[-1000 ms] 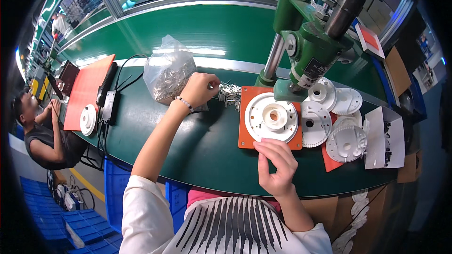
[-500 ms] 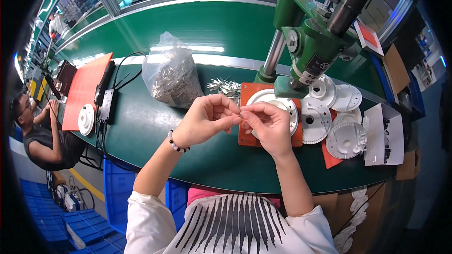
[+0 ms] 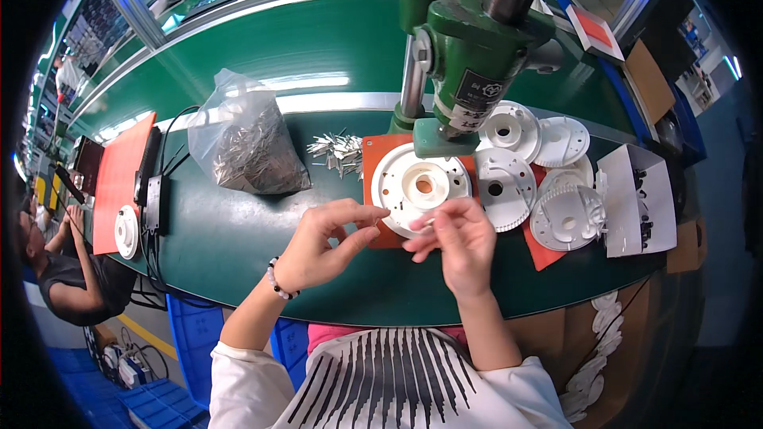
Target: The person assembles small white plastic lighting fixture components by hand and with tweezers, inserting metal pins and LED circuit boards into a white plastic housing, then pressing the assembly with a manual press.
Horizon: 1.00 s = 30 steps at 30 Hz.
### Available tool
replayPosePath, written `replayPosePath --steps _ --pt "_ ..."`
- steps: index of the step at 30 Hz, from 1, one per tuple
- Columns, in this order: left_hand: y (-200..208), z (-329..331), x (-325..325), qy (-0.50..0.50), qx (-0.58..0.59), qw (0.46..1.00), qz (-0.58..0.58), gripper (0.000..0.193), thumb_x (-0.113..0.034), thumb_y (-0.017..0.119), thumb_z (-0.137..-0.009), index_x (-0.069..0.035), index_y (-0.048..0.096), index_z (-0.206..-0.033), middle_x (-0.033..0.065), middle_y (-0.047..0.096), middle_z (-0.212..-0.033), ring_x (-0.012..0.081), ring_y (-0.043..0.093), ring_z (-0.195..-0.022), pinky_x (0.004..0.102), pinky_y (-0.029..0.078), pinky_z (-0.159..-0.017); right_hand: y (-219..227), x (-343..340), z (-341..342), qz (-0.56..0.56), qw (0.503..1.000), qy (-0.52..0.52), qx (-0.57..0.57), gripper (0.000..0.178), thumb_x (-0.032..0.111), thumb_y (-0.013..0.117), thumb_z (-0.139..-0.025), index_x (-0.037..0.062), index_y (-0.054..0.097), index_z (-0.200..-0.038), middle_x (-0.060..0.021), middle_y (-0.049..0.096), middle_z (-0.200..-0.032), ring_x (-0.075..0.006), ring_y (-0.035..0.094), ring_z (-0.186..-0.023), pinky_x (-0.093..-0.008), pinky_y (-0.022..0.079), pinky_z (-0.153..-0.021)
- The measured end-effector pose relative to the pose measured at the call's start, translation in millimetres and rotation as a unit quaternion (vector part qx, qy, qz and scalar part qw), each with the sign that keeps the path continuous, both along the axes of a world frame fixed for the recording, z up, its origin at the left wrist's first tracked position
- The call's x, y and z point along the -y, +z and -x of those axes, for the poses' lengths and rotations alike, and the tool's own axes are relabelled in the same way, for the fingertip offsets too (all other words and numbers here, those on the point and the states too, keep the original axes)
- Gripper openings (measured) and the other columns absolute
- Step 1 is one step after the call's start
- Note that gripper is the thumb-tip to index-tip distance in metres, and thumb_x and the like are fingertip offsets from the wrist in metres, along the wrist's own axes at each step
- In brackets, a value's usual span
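My left hand [image 3: 324, 242] is over the table's front half, index finger and thumb curled toward each other. A thin sliver seems to span their tips, too small to name. My right hand [image 3: 457, 248] hangs at the near edge of a round white plastic disc [image 3: 387, 187]. Its thumb and forefinger close on a small pale thing, blurred and partly hidden; the other fingers spread loosely. The disc, with a raised hub and central hole, lies on an orange plate [image 3: 370, 151] below the green press head [image 3: 447, 139].
Thin metal pins [image 3: 338, 151] lie loose beside a clear bag [image 3: 253, 147] full of them. More white discs [image 3: 506, 191] are piled at the right, near a white box [image 3: 628, 218] with small black parts. At far left, a person [image 3: 79, 278] sits by an orange mat [image 3: 119, 183].
My hands, fingertips together before, have drawn apart and come nearer to me, uncovering most of the disc. The whole view has shifted, moving the press and bag leftward in the picture.
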<state>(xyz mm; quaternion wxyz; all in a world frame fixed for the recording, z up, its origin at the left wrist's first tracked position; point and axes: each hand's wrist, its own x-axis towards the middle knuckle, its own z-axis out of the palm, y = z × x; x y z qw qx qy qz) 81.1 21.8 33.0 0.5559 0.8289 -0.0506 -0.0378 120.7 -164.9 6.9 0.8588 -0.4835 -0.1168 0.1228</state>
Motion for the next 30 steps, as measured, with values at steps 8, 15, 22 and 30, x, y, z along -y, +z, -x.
replayPosePath --steps 8,15,22,30 --pt "-13.2 -38.0 9.0 0.034 -0.013 0.976 0.213 0.012 -0.003 0.063 -0.08 0.0 0.057 -0.09 0.0053 0.062 -0.088 0.0084 0.06 -0.081 0.0199 0.049 -0.064 -15.4 34.0 -21.5 0.087 0.992 -0.073 0.063 0.014 0.002 0.054 -0.085 -0.0053 0.056 -0.097 -0.0061 0.058 -0.072 -0.0095 0.058 -0.06 -0.0195 0.049 -0.053" --pt "-13.4 -50.8 24.0 0.058 0.069 0.975 0.205 0.01 -0.001 0.06 -0.081 0.0 0.053 -0.089 0.0114 0.066 -0.082 0.0088 0.062 -0.069 0.0156 0.046 -0.048 -16.5 33.3 -28.9 0.252 0.937 -0.073 0.229 0.009 -0.01 0.063 -0.073 -0.0078 0.062 -0.082 -0.0089 0.06 -0.076 -0.0111 0.061 -0.066 -0.0201 0.051 -0.055" --pt "-19.4 -70.9 14.2 0.074 0.115 0.991 0.005 0.008 0.0 0.059 -0.079 0.001 0.058 -0.087 0.0071 0.064 -0.086 0.0119 0.061 -0.073 0.021 0.049 -0.057 -18.0 25.6 -36.5 0.292 0.878 -0.136 0.355 0.012 -0.006 0.068 -0.067 -0.0018 0.062 -0.077 -0.0082 0.06 -0.07 -0.015 0.06 -0.059 -0.0241 0.047 -0.049" --pt "-35.0 -78.8 35.6 0.069 0.234 0.947 -0.211 0.019 -0.004 0.07 -0.068 -0.006 0.066 -0.086 0.0106 0.061 -0.093 0.023 0.056 -0.074 0.0302 0.043 -0.064 -28.1 24.2 -32.1 0.347 0.808 -0.19 0.437 0.019 0.007 0.071 -0.066 0.004 0.055 -0.075 -0.0072 0.061 -0.087 -0.0203 0.06 -0.062 -0.0286 0.048 -0.053"
